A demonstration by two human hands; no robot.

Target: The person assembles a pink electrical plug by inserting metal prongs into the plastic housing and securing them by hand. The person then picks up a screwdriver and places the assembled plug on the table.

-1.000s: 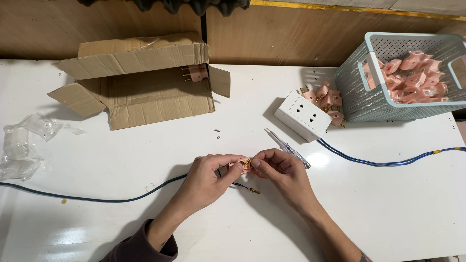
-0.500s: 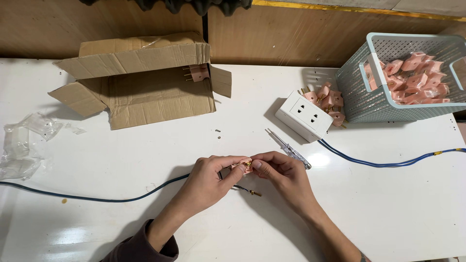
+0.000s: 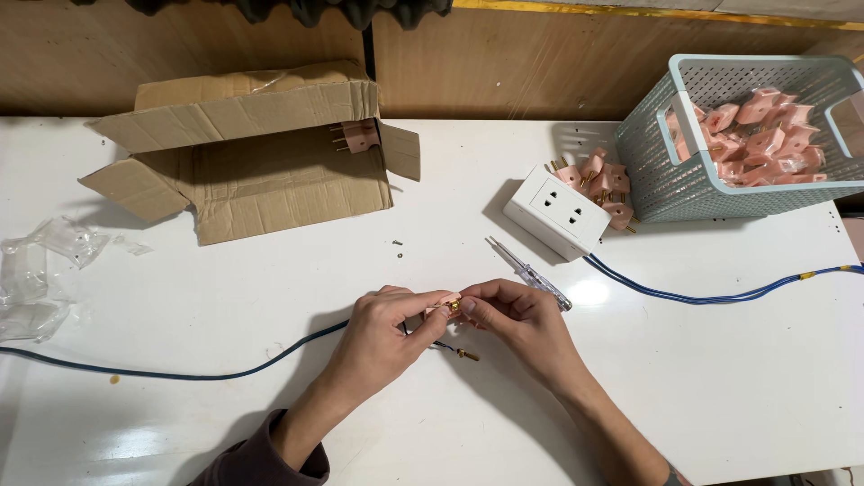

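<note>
Plug piece: a small pink plug part [image 3: 447,306] with a brass fitting, pinched between the fingertips of both hands, held just above the bench and in front of the white socket block.
Left hand: the left hand [image 3: 382,333] has its grip clenched on the plug piece, thumb and forefinger pressing its left side.
Right hand: the right hand [image 3: 522,319] has its grip closed on the same plug piece from the right, fingertips touching those of the left hand.
Dark cable: a thin dark blue cable [image 3: 180,371] runs from the hands leftward across the bench; its bare end with a brass pin [image 3: 466,354] lies just below the plug piece.
Screwdriver: a tester screwdriver [image 3: 529,274] with a clear handle lies just beyond the right hand, between it and the socket block.
Socket block: a white socket block [image 3: 556,211] sits on the bench, well beyond the hands; a blue cable [image 3: 711,295] leaves it to the right.
Loose plugs: a small heap of pink plug parts [image 3: 605,180] touches the socket block's far side.
Basket: a pale green mesh basket [image 3: 666,180] to the right of the socket block, tilted, holds many more pink parts.
Carton: an opened cardboard box [image 3: 243,171] lies left of the socket block, one pink plug [image 3: 357,136] at its flap.
Wrapping: crumpled clear plastic [image 3: 40,270] lies far left of the socket block, at the bench edge.
Bench: a white bench [image 3: 720,396].
</note>
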